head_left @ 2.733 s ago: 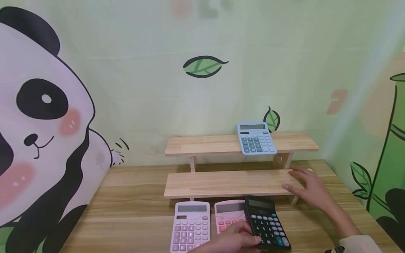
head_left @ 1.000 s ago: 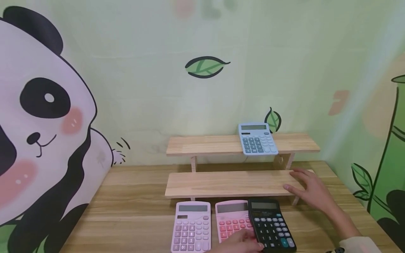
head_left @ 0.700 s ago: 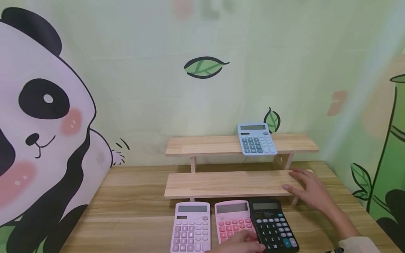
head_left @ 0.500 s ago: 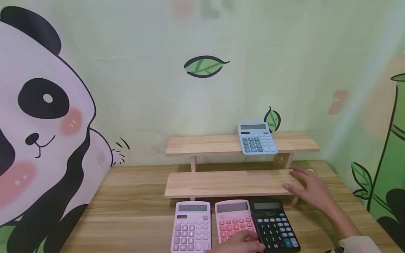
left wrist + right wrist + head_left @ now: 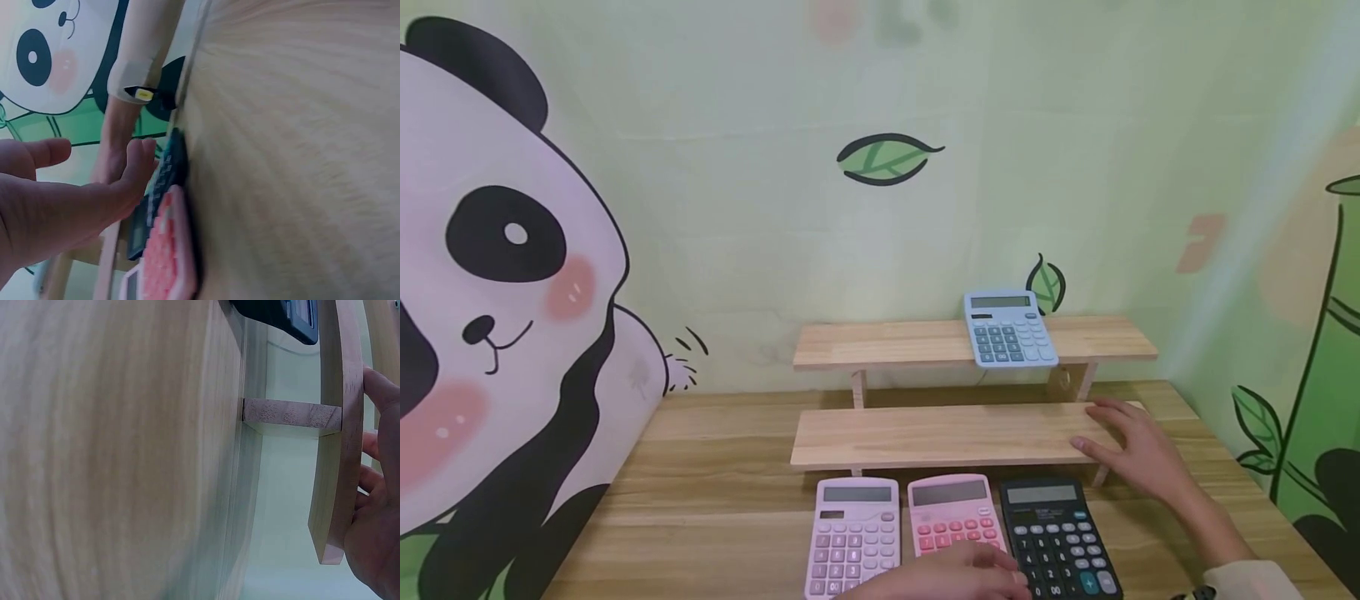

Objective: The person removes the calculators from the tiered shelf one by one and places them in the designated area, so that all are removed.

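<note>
In the head view a black calculator [image 5: 1060, 542] lies on the table below the shelf's right half. My left hand [image 5: 951, 575] reaches over the lower part of a pink calculator [image 5: 951, 496], its fingertips at the black one's left edge; whether they touch is unclear. In the left wrist view that hand [image 5: 69, 206] has thumb and fingers extended. To the left lies a lilac calculator [image 5: 853, 533]. My right hand [image 5: 1138, 454] rests on the right end of the lower shelf board [image 5: 925, 435], fingers spread on top; the right wrist view shows it against the board [image 5: 344, 462].
A blue calculator [image 5: 1011, 329] leans on the upper shelf board [image 5: 880, 343], right of its middle. The two-tier wooden stand is on a wood-grain table [image 5: 715, 467]. Behind it hangs a green backdrop [image 5: 737, 208] with a panda.
The black calculator has come down flatter and slid right, off the pink one, leaving a narrow gap. My left hand's fingers have loosened from it. The right hand has stayed put.
</note>
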`<state>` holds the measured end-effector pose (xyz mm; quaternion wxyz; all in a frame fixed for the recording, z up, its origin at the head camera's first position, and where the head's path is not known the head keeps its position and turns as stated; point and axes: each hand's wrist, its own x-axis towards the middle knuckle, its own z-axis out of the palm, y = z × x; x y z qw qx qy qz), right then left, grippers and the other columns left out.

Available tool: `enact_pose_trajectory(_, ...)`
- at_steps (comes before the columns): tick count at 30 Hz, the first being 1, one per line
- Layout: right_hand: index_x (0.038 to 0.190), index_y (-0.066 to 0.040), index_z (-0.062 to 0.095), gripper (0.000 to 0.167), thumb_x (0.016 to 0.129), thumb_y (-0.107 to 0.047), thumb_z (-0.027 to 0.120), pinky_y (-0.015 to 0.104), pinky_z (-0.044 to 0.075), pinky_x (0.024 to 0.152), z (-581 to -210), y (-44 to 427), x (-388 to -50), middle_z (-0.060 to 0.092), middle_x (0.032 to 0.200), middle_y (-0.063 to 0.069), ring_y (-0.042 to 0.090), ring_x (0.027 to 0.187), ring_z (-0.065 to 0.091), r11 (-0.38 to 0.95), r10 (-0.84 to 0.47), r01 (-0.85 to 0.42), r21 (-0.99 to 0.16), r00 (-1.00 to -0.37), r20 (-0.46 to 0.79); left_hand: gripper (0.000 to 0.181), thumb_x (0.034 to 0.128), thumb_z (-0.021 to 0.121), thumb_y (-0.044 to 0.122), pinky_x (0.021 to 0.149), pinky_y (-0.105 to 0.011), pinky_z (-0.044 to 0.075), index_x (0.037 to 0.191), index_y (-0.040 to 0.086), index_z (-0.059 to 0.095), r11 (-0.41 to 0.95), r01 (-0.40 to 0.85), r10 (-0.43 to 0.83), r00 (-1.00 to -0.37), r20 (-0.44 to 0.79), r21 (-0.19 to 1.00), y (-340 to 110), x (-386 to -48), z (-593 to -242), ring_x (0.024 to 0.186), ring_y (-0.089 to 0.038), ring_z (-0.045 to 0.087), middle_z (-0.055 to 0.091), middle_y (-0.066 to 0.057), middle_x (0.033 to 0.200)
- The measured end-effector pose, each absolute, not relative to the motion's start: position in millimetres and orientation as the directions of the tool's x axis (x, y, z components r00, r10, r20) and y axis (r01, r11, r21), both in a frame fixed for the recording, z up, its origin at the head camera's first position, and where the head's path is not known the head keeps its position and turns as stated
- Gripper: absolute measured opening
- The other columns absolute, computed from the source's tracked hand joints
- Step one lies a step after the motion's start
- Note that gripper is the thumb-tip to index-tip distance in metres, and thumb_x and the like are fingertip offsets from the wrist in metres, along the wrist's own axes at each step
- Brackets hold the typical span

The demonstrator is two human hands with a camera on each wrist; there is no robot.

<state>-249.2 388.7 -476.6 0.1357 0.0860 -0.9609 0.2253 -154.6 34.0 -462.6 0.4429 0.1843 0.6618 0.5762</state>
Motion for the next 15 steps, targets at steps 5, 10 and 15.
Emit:
enact_pose_trajectory(5, 0.141, 0.005, 0.061, 0.076, 0.097, -0.056, 0.073, 0.077, 0.032, 0.113, -476, 388, -250, 0.048, 0.153, 0.033, 0.056, 0.141, 0.040, 0.884, -0.096, -0.212, -0.416, -0.955, 0.282, 0.041, 0.1129, 0.050, 0.024, 0.107, -0.043, 0.056, 0.145, -0.001, 0.055, 0.116, -0.311, 0.810, -0.521, -0.271, 0.943, 37, -161, -449, 0.124, -0.032, 0.068, 0.070, -0.017, 0.133)
enact_pose_trajectory(10, 0.141, 0.005, 0.062, 0.076, 0.097, -0.056, 0.073, 0.077, 0.032, 0.113, -476, 389, -250, 0.048, 0.152, 0.033, 0.056, 0.141, 0.040, 0.886, -0.098, -0.213, -0.413, -0.954, 0.283, 0.038, 0.1123, 0.054, 0.020, 0.104, -0.041, 0.058, 0.143, -0.003, 0.054, -0.031, -0.305, 0.761, -0.624, -0.175, 0.952, 46, -174, -432, 0.125, -0.032, 0.068, 0.070, -0.018, 0.132)
enact_pose_trajectory(15, 0.139, 0.005, 0.063, 0.073, 0.097, -0.054, 0.073, 0.076, 0.033, 0.113, -475, 389, -250, 0.050, 0.151, 0.033, 0.055, 0.140, 0.041, 0.886, -0.109, -0.229, -0.402, -0.948, 0.298, 0.040, 0.1113, 0.056, 0.021, 0.104, -0.037, 0.058, 0.143, -0.003, 0.053, -0.113, -0.298, 0.697, -0.704, -0.138, 0.948, 58, -192, -417, 0.125, -0.031, 0.068, 0.070, -0.014, 0.128)
